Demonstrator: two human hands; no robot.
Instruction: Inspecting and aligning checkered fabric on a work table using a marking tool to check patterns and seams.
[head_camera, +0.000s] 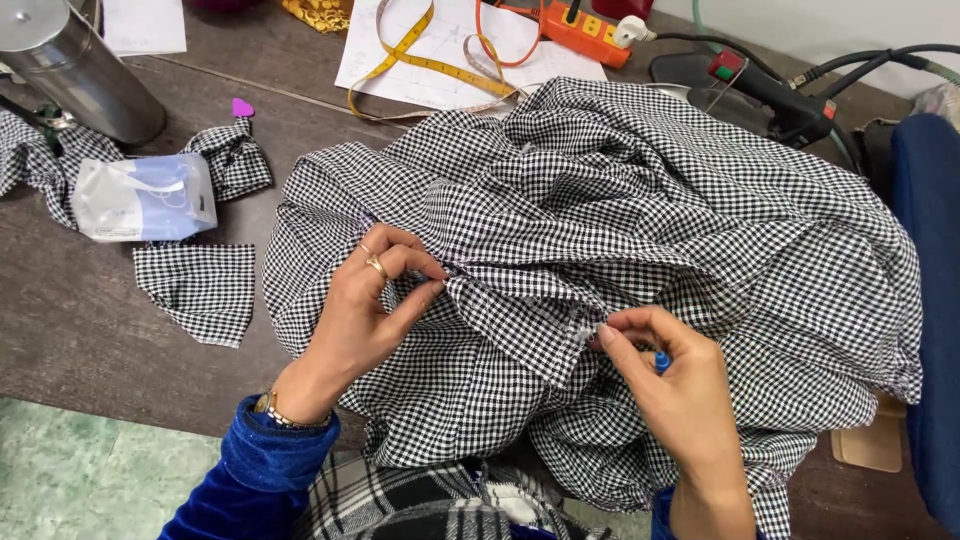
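A: Where was the checked fabric (620, 230) when you looked?

B: Heaped on the dark tabletop (70, 300), just below the yellow tape measure (420, 60) and filling most of the view. The left hand (370, 300) sat at the fabric's left side, thumb and forefinger pressed together on a gathered fold. The right hand (670, 380) was near the fabric's lower middle, fingertips pinching the end of the same fold — with a small blue-tipped tool (662, 361) tucked against the palm. I couldn't tell what kind of tool.

A: Which way did the piece run?

B: The heap as a whole had no clear direction. The stretched fold between the two hands was the only real axis — it ran from the left pinch down and to the right, toward the right pinch.

A: What did you think could go wrong?

B: The fold looked taut, so I judged a hard pull might slip it out of one pinch, or strain the stitching there. The tool's tip sat close to the fabric and could snag it. And the bulk hung over the near edge of the tabletop, so its weight might drag the fold askew.

A: Anything else near the fabric?

B: Checked offcuts (195, 290) and a clear plastic pouch (145, 197) to its left, an orange power strip (585, 30) beyond it.
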